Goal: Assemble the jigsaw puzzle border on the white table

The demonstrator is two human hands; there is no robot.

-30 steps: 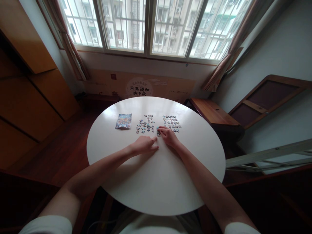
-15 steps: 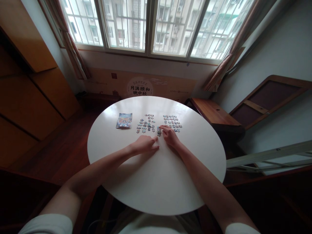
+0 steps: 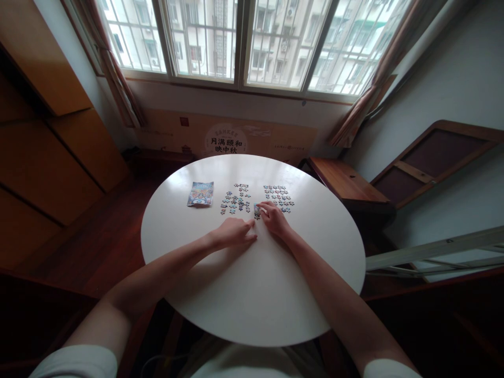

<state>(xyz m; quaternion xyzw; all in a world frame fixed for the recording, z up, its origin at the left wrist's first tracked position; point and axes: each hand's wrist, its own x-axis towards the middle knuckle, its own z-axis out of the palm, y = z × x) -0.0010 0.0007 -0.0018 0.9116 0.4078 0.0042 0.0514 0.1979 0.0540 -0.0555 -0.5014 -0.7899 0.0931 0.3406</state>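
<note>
A small strip of joined jigsaw puzzle pieces [image 3: 257,214] lies flat between my hands. My right hand [image 3: 274,218] has its fingertips at the strip's upper right edge, seemingly gripping a jigsaw piece there. With the index finger stretched to the strip's lower left and the thumb apart below, my left hand [image 3: 235,232] rests open on the table, holding nothing. Loose jigsaw pieces [image 3: 235,200] are scattered just beyond my left hand. Past my right hand, more pieces [image 3: 277,192] lie in rough rows, some partly hidden by that hand.
The white oval table [image 3: 252,294] carries everything. A colourful printed packet [image 3: 200,193] lies at its left side. Behind the table are a low printed panel [image 3: 275,139] and a barred window. A wooden bench [image 3: 346,181] stands at the right, with orange-brown cabinets [image 3: 79,152] at the left.
</note>
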